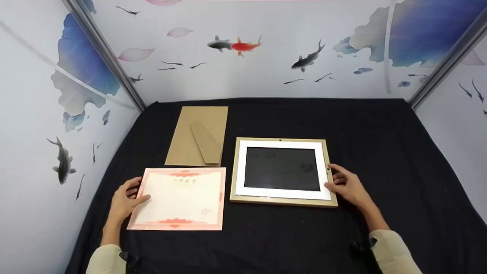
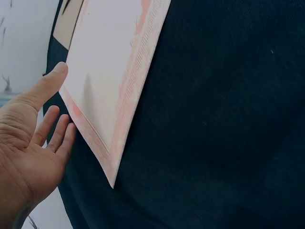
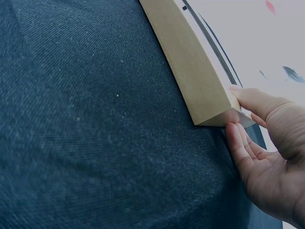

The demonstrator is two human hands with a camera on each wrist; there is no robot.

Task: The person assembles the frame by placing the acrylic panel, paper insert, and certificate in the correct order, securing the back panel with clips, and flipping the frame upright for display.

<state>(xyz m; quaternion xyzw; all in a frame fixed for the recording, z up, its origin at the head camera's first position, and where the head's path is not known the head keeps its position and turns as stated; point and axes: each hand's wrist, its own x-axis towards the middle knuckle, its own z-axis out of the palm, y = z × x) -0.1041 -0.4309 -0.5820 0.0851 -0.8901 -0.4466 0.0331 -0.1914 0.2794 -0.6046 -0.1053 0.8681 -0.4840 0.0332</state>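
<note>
A certificate (image 1: 182, 199) with a red-and-pink patterned border lies at the left front. My left hand (image 1: 125, 198) is at its left edge, thumb over the border and the other fingers loosely bent beside the sheet. To the right lies a gold picture frame (image 1: 281, 201) with a white mat (image 1: 279, 144) around a dark middle. My right hand (image 1: 352, 188) holds the frame's right side. In the right wrist view, the thumb (image 3: 259, 101) is on the upper edge and the fingertips (image 3: 233, 136) are against the outer side near the corner.
A brown backing board (image 1: 179, 140) with a stand leg (image 1: 203, 144) lies behind the certificate. Everything rests on a black cloth (image 1: 266, 243). White panels (image 1: 262, 76) printed with fish and leaves enclose the back and both sides.
</note>
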